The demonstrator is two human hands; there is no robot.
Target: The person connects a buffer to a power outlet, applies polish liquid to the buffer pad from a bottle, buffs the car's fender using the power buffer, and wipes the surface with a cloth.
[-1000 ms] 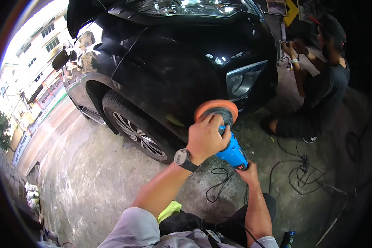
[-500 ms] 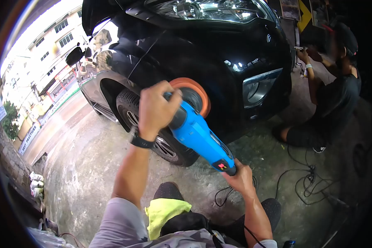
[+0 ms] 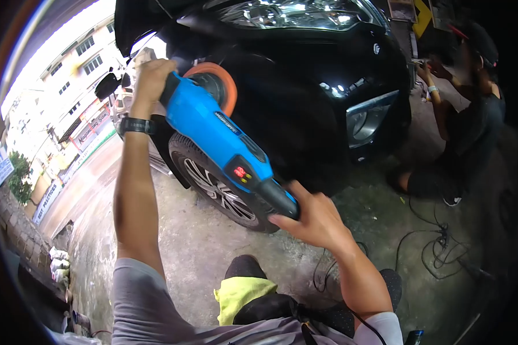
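A blue car polisher (image 3: 213, 126) with a lit red display spans between my hands. Its round orange pad (image 3: 227, 86) is against the glossy black front bumper and fender of the car (image 3: 293, 86). My left hand (image 3: 153, 80) is closed around the front handle by the polisher's head. Wrapped around the black rear grip is my right hand (image 3: 316, 215). Below the tool stands the car's front wheel (image 3: 216, 187). A yellow-green cloth (image 3: 244, 296) lies over my lap.
Another person (image 3: 472, 126) in dark clothes crouches at right beside the car. Tangled black cables (image 3: 440, 241) lie on the concrete floor (image 3: 184, 247). A dark wristband (image 3: 137, 126) is on my left wrist. Buildings (image 3: 69, 75) stand outside at left.
Both hands have carried the polisher up and to the left across the black bodywork. Its body now covers part of the wheel. The crouching person has barely moved.
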